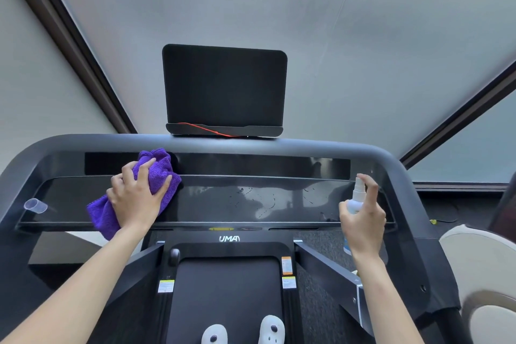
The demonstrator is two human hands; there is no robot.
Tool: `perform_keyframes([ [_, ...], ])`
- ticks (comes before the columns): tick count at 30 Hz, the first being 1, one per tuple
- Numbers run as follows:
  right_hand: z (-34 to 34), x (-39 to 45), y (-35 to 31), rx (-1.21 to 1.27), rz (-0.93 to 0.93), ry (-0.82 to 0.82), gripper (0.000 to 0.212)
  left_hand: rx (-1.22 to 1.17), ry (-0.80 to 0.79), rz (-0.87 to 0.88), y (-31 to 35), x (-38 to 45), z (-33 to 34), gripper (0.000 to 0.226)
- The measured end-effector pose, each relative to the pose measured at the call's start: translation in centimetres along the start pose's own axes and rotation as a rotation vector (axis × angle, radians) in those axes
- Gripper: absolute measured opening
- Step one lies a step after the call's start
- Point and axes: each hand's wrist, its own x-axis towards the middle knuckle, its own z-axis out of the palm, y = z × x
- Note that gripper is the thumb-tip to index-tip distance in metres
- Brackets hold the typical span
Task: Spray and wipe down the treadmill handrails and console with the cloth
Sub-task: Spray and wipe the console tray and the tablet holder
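My left hand presses a bunched purple cloth flat against the left part of the treadmill's glossy black console panel. My right hand grips a small white spray bottle upright over the panel's right end, index finger resting on the nozzle top. Droplets and streaks of liquid lie on the panel between the two hands. The grey handrail bar curves over the console from left to right. A dark screen stands on the bar's middle.
A clear plastic cap lies at the console's left end. A red cord runs along the screen's ledge. Below are the treadmill belt and my white slippers. A cream chair stands close on the right. Frosted window panes are ahead.
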Motion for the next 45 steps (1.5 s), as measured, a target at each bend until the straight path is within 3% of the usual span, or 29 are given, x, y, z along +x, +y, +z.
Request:
perform_keyframes([
  [5,0.2,-1.1,-1.5,0.081,-0.06,-0.053,0.062,-0.032,-0.032,-0.022,0.0,0.1,-0.2,0.052],
  [11,1.4,-2.5,-3.9,0.137,-0.177,-0.157,0.064,-0.131,-0.019,-0.348,2.8,0.9,0.3,0.058],
  [13,1.6,-2.7,-4.4,0.164,-0.184,-0.16,0.064,-0.129,-0.049,-0.293,6.4,-0.2,1.1,0.06],
  [16,1.6,-3.1,-4.8,0.192,-0.202,-0.165,0.066,-0.097,-0.114,0.046,12.2,-2.8,2.6,0.062],
  [19,1.8,-3.5,-5.3,0.209,-0.23,-0.198,0.066,-0.027,-0.162,0.292,12.4,-3.0,3.1,0.063],
  [21,2.4,-3.8,-5.8,0.211,-0.252,-0.216,0.065,-0.025,-0.113,0.231,8.8,-1.3,2.7,0.062],
  [25,4.2,-4.6,-7.2,0.215,-0.282,-0.248,0.065,-0.026,-0.063,-0.058,1.0,2.4,0.8,0.065],
  [28,4.9,-5.0,-8.0,0.234,-0.259,-0.254,0.065,0.003,-0.054,-0.161,2.2,2.9,1.1,0.067],
  [31,4.5,-4.9,-8.0,0.246,-0.249,-0.228,0.063,0.05,-0.068,-0.106,6.8,1.0,2.4,0.063],
  [35,3.1,-4.7,-7.2,0.259,-0.222,-0.186,0.063,0.018,-0.141,0.109,13.0,-3.0,3.2,0.06],
  [39,2.5,-4.6,-6.8,0.255,-0.231,-0.195,0.062,0.021,-0.235,0.394,13.3,-4.7,2.8,0.059],
  [45,2.5,-4.8,-6.8,0.289,-0.238,-0.186,0.062,-0.031,-0.171,0.123,3.9,-0.3,0.7,0.061],
])
